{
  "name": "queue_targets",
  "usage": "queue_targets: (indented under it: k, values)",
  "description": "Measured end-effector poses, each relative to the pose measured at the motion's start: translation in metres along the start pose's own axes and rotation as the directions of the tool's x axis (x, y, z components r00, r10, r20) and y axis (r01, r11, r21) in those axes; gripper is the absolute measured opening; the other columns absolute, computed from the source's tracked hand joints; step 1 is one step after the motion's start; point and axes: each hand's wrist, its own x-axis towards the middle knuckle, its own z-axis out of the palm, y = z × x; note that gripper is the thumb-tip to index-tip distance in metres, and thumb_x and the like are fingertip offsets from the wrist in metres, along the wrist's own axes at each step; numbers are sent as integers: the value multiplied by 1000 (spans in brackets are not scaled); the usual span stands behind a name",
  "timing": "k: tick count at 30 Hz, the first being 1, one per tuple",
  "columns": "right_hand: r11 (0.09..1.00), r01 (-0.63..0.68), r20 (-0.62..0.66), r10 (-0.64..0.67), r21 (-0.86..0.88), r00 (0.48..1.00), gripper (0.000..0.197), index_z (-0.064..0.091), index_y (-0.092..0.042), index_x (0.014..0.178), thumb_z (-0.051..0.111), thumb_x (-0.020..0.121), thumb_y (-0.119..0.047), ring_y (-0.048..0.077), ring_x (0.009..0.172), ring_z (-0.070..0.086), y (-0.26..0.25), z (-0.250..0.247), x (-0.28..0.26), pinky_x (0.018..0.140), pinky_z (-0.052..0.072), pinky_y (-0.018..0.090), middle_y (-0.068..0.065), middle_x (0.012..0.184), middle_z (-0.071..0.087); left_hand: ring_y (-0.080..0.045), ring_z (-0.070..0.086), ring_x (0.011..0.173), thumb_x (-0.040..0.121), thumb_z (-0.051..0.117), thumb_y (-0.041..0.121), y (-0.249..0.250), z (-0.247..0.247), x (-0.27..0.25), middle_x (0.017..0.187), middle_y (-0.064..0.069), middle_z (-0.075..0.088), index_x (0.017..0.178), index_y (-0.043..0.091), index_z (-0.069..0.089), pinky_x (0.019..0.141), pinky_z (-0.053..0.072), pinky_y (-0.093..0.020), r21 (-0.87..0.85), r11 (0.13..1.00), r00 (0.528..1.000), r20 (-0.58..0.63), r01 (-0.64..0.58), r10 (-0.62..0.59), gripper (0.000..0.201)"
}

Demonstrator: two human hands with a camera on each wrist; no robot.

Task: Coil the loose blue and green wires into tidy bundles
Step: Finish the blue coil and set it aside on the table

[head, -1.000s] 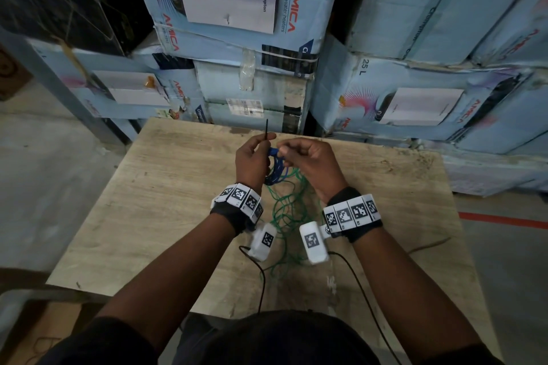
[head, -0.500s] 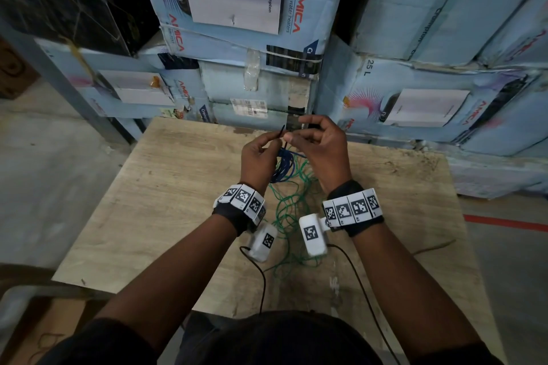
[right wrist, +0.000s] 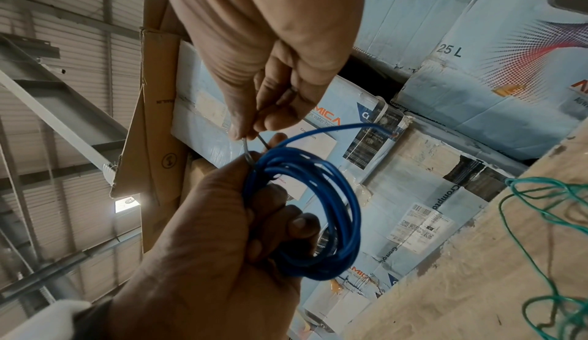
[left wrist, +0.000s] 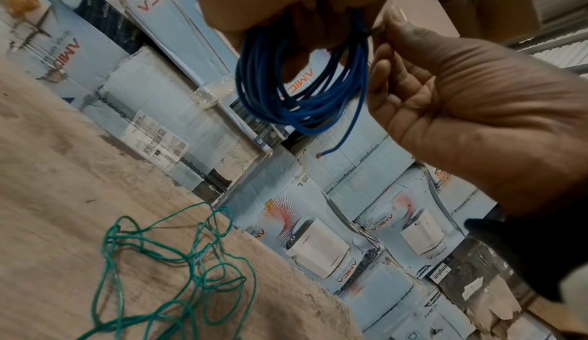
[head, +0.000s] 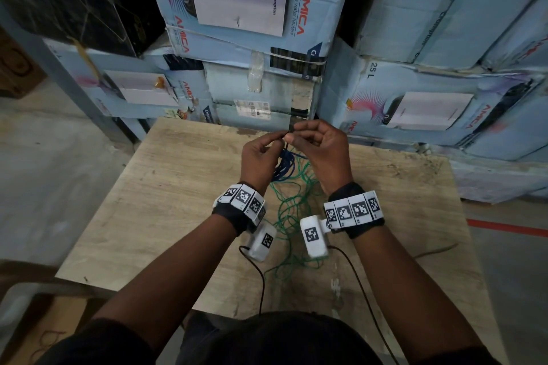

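**Tying off the blue coil while the green waits**

I am holding the blue coil [right wrist: 318, 268] up off the table [head: 148, 216], straight ahead of me at twelve o'clock. My right hand [right wrist: 210, 239] is gripping it, with the fingers curled through the loops. My left hand [left wrist: 471, 99] is pinching the ends of a thin tie [right wrist: 245, 148] between thumb and fingertips, right at the top of the coil. I judge that I am cinching the bundle.

The green wire [left wrist: 197, 277] is lying as a loose tangle on the table, below my wrists toward six o'clock, untouched and not yet coiled.

Several things are worrying me:

- **The tie:** It is thin and I am catching only its tips, so it may slip before it bites. If my right fingers ease then, the springy loops will fan apart.
- **The free blue end:** This free blue end [left wrist: 331, 149] is poking out of the coil at about five o'clock in the left wrist view. Left outside the tie, it will unwind a turn.
- **The green strands:** They are lying close under the hanging loops, so lowering the coil could snag one and drag the whole tangle along.
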Motion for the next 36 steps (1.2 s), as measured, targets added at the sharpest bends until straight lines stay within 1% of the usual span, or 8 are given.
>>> queue_targets:
  k: [3,8,13,18,24,28,33,36]
  values:
    - [1000,4,-4,-4,12,1000,24,72,0,99,82,77,-1,13,77,71,1,-1,-1,71,56,22,16,87,75,1,57,55,91,58,-2,1,1,-2,72,3,70,104,6,74,54,44,-15,1,1000,1000,6,-17,17,22]
    - [1000,-2,-15,3,9,1000,23,74,-1,100,82,78,-3,17,80,72,5,-3,-2,73,57,24,15,88,76,1,60,58,92,60,0,-3,1,-3,78,-3,71,105,2,74,56,45,-16,8,1000,1000,4,-21,21,20]
    - [1000,-11,-15,11,18,1000,23,75,-1,101,82,78,-2,15,80,72,8,-5,-4,73,57,23,13,88,77,4,59,58,93,63,5,-1,1,-8,80,-4,71,107,10,72,58,46,-15,13,998,996,60,-65,64,18]
    - [999,-23,-6,24,23,1000,23,76,-3,101,82,79,-5,18,85,73,11,-6,-4,77,57,26,13,92,77,-2,68,77,92,64,7,-3,-2,-6,90,0,75,105,20,73,71,52,-23,32,993,992,64,-114,112,21]
    - [999,-42,-2,42,25,999,22,76,-5,102,80,81,-7,10,80,71,12,-5,-6,72,55,21,10,91,77,-9,71,87,91,65,9,-6,-4,-5,93,0,76,104,21,75,81,56,-31,60,988,988,69,-144,140,20]
    - [999,-32,-15,32,-11,999,19,77,-9,99,81,81,-9,15,83,73,13,-6,-7,74,57,25,7,90,78,-10,71,84,90,65,12,-9,-4,-5,92,-3,77,104,19,76,78,57,-31,80,985,986,76,-154,148,19]
    - [992,5,-28,-9,-130,1000,15,78,-10,95,82,80,-13,12,77,72,11,-9,-7,68,58,24,7,85,77,3,64,67,91,64,9,-9,-5,-6,84,-2,76,104,20,76,63,50,-20,138,972,979,98,-192,180,20]
    - [986,15,-5,-16,-167,1000,14,78,-10,93,83,80,-14,11,77,72,10,-11,-6,68,59,24,5,84,77,1,66,69,90,64,19,-11,-7,-4,87,-3,77,105,16,77,65,53,-24,192,957,973,115,-218,198,21]
